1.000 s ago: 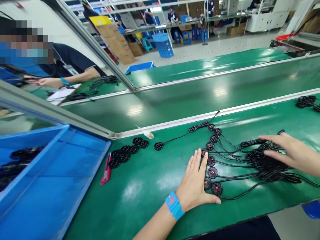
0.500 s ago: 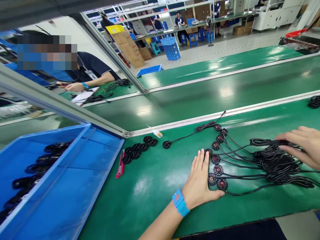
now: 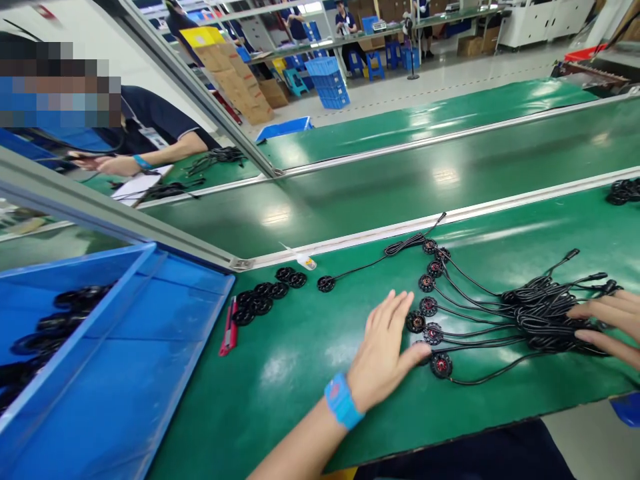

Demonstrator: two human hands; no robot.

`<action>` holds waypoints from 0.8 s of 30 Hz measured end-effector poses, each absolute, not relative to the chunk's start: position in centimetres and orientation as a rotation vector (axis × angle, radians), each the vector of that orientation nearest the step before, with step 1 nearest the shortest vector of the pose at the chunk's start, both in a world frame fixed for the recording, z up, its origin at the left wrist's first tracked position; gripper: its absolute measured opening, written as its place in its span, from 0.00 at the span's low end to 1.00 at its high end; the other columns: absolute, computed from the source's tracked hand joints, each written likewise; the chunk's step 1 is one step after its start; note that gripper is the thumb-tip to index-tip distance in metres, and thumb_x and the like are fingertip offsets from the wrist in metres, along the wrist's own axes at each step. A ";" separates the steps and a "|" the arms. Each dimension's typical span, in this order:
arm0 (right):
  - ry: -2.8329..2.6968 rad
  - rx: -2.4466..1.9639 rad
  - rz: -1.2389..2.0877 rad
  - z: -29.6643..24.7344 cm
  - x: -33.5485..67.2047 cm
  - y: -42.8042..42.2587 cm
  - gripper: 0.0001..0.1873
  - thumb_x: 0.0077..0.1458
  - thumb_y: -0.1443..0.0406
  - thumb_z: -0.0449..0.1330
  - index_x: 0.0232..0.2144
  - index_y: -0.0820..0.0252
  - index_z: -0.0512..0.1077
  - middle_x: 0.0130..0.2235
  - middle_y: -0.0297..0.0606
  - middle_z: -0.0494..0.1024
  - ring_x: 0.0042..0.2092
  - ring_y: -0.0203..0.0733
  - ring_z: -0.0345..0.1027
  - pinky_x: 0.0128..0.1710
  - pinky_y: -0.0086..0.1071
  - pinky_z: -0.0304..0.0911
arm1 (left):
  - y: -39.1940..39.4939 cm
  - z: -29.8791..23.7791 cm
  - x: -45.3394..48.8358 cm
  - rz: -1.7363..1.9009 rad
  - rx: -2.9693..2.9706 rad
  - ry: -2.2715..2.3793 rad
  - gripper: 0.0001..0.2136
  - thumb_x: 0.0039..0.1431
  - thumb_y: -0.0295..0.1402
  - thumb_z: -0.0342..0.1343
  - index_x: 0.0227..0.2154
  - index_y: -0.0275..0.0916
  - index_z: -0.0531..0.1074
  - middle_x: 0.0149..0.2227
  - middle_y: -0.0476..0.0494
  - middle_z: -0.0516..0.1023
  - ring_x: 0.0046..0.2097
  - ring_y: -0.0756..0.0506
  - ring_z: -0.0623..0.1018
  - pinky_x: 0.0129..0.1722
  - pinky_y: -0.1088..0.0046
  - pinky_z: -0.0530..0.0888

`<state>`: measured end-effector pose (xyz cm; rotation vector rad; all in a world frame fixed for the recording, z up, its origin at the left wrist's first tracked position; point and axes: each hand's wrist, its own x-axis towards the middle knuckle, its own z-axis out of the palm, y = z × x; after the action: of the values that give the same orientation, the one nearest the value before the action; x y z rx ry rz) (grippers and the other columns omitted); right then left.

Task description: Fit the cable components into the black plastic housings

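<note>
My left hand (image 3: 383,350) lies with fingers spread beside a rough column of small round black discs with red or copper-coloured centres (image 3: 441,365). Its thumb partly covers one disc. Each disc has a black cable running right into a pile of coiled cables (image 3: 535,303). At the pile's right side, my right hand (image 3: 613,327) has its thumb and fingers around a coiled cable (image 3: 575,327); part of that hand is outside the view. One more disc (image 3: 326,284) lies apart to the left, its coiled cable (image 3: 405,244) stretching toward the rail.
A blue bin (image 3: 195,320) with black parts stands left. Nearby are a red cutter knife (image 3: 229,327), black rings (image 3: 260,297) and a small white bottle (image 3: 306,261). A metal rail (image 3: 350,237) borders the green table. Across the frame, a co-worker's hands (image 3: 113,163) hold something.
My right hand has brought a coiled cable down toward me onto the pile, and its disc has shifted down the column. My left hand has drawn slightly left. The view has shifted.
</note>
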<state>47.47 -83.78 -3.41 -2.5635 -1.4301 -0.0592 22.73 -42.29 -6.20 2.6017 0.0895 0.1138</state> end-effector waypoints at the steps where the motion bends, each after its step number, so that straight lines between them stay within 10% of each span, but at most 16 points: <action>1: -1.402 -2.575 0.016 -3.4 48.1 -83.7 0.19 0.71 0.48 0.53 0.52 0.39 0.79 0.48 0.39 0.84 0.48 0.54 0.80 0.49 0.49 0.77 | -41.5 -5.8 24.5 0.159 2.627 0.079 0.35 0.76 0.52 0.48 0.77 0.43 0.49 0.76 0.31 0.61 0.78 0.32 0.58 0.74 0.43 0.64; 9: -1.416 -2.607 0.426 -2.8 54.0 -77.9 0.24 0.74 0.55 0.47 0.58 0.53 0.78 0.50 0.47 0.83 0.49 0.51 0.77 0.51 0.47 0.72 | -37.7 -5.4 39.7 0.205 2.794 -0.212 0.25 0.70 0.21 0.46 0.67 0.39 0.70 0.71 0.35 0.71 0.72 0.39 0.71 0.73 0.52 0.69; 15: -1.532 -2.575 0.725 -4.1 57.5 -75.5 0.21 0.69 0.50 0.63 0.53 0.58 0.76 0.50 0.42 0.81 0.51 0.46 0.76 0.54 0.47 0.73 | -36.9 -6.3 40.8 0.197 2.870 -0.223 0.20 0.70 0.21 0.49 0.59 0.39 0.77 0.60 0.36 0.82 0.62 0.39 0.80 0.65 0.55 0.77; 24: -1.483 -2.500 0.404 -1.6 57.5 -74.8 0.20 0.72 0.51 0.50 0.44 0.56 0.75 0.45 0.44 0.79 0.46 0.48 0.75 0.48 0.44 0.70 | -36.0 -7.2 35.8 0.244 2.856 -0.021 0.19 0.73 0.28 0.49 0.62 0.39 0.75 0.59 0.36 0.81 0.59 0.38 0.81 0.64 0.51 0.78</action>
<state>57.50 -74.75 -1.57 -2.4995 -1.4826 0.4041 35.83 -36.04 -7.18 2.8563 -0.0205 0.2440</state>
